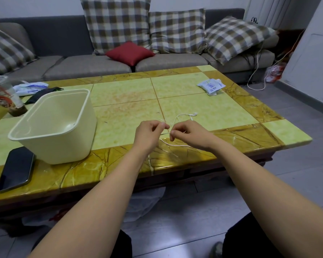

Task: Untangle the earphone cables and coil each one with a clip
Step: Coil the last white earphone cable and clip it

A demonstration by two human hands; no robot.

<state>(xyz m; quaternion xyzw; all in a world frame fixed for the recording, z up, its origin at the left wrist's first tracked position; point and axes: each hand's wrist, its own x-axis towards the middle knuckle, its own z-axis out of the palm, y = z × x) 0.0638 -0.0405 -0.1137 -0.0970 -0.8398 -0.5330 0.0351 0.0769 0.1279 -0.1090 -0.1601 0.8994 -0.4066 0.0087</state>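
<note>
At the far left a dark phone (16,168) lies on the table (231,112), with a plastic cup (6,95) behind it and a cream tub (54,125) beside it. Near the front edge the left hand (149,131) pinches the white earphone cable (177,116) between thumb and forefinger. Just beside it, the right hand (188,132) has its fingers curled, gripping the same cable, whose loops and earbuds lie on the tabletop just beyond. A white packet (211,86) sits further right.
</note>
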